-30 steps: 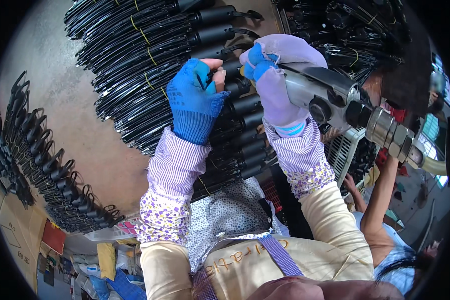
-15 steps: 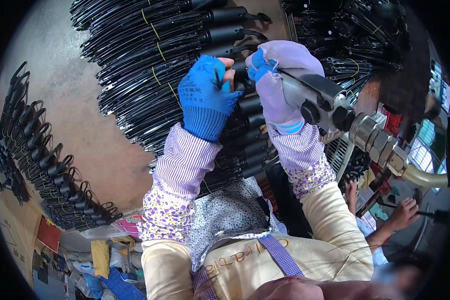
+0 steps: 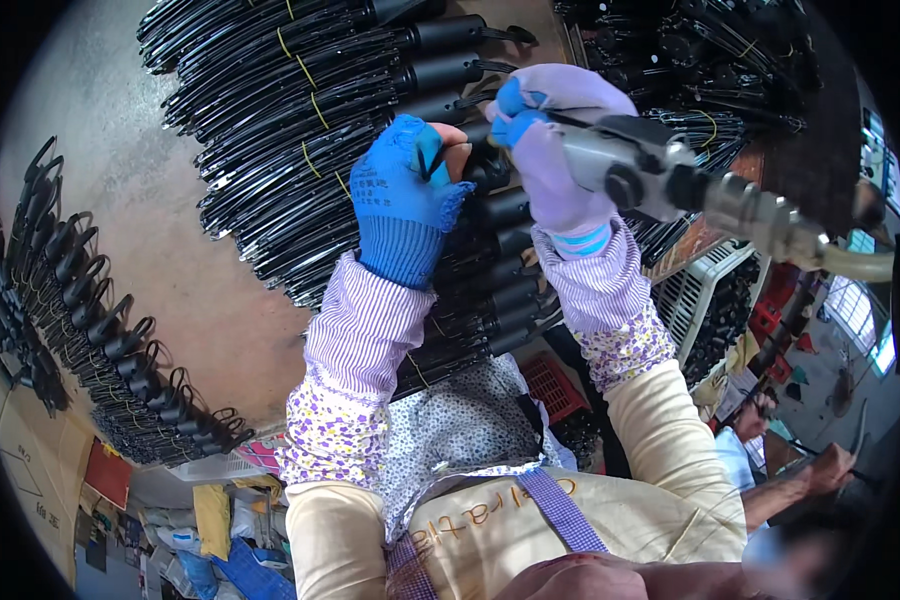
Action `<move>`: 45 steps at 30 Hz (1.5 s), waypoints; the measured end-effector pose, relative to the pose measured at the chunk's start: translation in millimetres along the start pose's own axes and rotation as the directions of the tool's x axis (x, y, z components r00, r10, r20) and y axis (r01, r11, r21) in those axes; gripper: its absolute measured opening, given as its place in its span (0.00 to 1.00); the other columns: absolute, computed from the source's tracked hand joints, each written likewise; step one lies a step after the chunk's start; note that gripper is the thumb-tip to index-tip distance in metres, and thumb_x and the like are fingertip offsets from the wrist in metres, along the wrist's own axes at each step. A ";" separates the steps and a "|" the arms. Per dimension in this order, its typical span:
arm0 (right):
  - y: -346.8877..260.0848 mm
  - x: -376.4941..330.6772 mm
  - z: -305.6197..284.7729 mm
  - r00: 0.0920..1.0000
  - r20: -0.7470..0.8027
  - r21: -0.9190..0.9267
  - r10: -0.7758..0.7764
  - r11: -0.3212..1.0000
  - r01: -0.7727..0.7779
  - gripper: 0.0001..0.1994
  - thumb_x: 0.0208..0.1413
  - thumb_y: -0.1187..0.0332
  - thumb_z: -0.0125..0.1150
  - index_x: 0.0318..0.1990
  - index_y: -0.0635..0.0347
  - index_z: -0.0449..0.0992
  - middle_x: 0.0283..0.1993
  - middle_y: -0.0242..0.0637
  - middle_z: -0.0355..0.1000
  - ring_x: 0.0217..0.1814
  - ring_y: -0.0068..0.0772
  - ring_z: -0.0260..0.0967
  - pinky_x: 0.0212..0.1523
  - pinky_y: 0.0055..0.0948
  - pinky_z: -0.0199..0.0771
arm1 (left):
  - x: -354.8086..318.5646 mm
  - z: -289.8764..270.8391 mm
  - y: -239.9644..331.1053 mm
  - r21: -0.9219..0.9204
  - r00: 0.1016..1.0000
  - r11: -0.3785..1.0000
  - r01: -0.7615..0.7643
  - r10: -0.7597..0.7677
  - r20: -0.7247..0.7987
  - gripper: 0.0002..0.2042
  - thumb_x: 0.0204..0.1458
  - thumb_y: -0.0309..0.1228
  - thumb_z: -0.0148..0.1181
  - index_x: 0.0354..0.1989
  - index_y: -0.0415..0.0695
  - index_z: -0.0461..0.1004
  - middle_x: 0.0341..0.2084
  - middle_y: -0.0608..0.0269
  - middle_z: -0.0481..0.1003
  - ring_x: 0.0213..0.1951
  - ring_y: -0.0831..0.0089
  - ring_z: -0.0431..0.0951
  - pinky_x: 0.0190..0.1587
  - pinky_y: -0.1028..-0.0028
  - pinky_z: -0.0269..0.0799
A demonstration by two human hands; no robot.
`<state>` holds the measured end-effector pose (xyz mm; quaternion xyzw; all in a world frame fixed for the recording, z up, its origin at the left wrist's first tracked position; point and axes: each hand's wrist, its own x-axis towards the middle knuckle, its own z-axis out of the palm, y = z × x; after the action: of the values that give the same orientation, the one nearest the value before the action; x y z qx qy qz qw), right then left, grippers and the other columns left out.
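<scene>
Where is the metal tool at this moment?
In the head view's upper right: the metal tool is in the right hand, to the right of the blue-gloved left hand.

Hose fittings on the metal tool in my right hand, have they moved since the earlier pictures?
Yes, upward in the picture: the hose fittings now sit higher against the white crate than before.
</scene>
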<state>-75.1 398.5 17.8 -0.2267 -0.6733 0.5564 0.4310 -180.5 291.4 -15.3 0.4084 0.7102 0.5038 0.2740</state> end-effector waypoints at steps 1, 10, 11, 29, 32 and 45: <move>-0.4 2.4 1.2 0.999 -0.043 0.101 -0.021 0.995 0.025 0.12 0.51 0.78 0.58 0.43 0.70 0.74 0.33 0.44 0.75 0.28 0.31 0.70 0.31 0.24 0.75 | 0.8 -2.3 1.1 -0.005 0.999 0.999 0.043 -0.043 0.004 0.05 0.46 0.25 0.67 0.31 0.42 0.78 0.27 0.63 0.75 0.24 0.72 0.72 0.29 0.74 0.69; -9.2 39.9 1.8 0.997 -0.044 0.174 -0.061 0.982 0.068 0.11 0.53 0.81 0.52 0.43 0.68 0.73 0.32 0.40 0.71 0.29 0.30 0.66 0.32 0.27 0.73 | 36.0 -2.4 4.4 0.123 0.997 0.991 0.057 -0.049 -0.063 0.05 0.45 0.24 0.66 0.31 0.42 0.77 0.25 0.63 0.75 0.24 0.72 0.72 0.30 0.73 0.70; -8.9 42.2 1.5 0.999 -0.013 0.164 -0.048 0.985 0.049 0.10 0.53 0.81 0.52 0.43 0.67 0.73 0.32 0.39 0.71 0.28 0.30 0.65 0.32 0.27 0.73 | 39.1 -1.7 4.1 0.128 0.999 0.991 0.036 -0.030 -0.044 0.05 0.44 0.24 0.67 0.30 0.42 0.77 0.25 0.63 0.75 0.24 0.72 0.73 0.30 0.73 0.71; -1.8 35.0 8.7 0.925 0.168 0.004 0.340 0.939 -0.345 0.10 0.56 0.69 0.60 0.45 0.58 0.75 0.39 0.32 0.74 0.36 0.26 0.74 0.42 0.25 0.78 | 34.3 -14.3 -10.2 0.135 0.998 0.989 -0.062 0.066 -0.024 0.05 0.45 0.24 0.67 0.29 0.43 0.76 0.24 0.65 0.73 0.24 0.72 0.73 0.29 0.73 0.70; -2.4 31.2 21.9 0.966 0.056 -0.032 0.254 0.967 -0.253 0.10 0.54 0.70 0.61 0.44 0.59 0.76 0.38 0.32 0.75 0.35 0.26 0.74 0.40 0.24 0.78 | 34.2 -18.4 -11.4 0.100 1.000 0.995 -0.020 0.020 -0.001 0.05 0.45 0.24 0.67 0.30 0.43 0.76 0.24 0.65 0.74 0.24 0.72 0.73 0.29 0.74 0.70; -0.8 35.4 34.0 0.986 0.011 -0.143 0.167 0.976 -0.163 0.12 0.51 0.73 0.63 0.44 0.63 0.75 0.39 0.36 0.76 0.35 0.27 0.75 0.36 0.24 0.78 | 34.2 -27.0 -17.4 0.002 0.999 1.000 0.005 -0.005 0.043 0.06 0.44 0.22 0.66 0.31 0.44 0.77 0.26 0.64 0.75 0.25 0.73 0.74 0.29 0.76 0.71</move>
<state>-121.8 407.2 29.8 -0.3054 -0.6947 0.5437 0.3585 -225.0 304.6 -21.6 0.4177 0.7054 0.4935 0.2903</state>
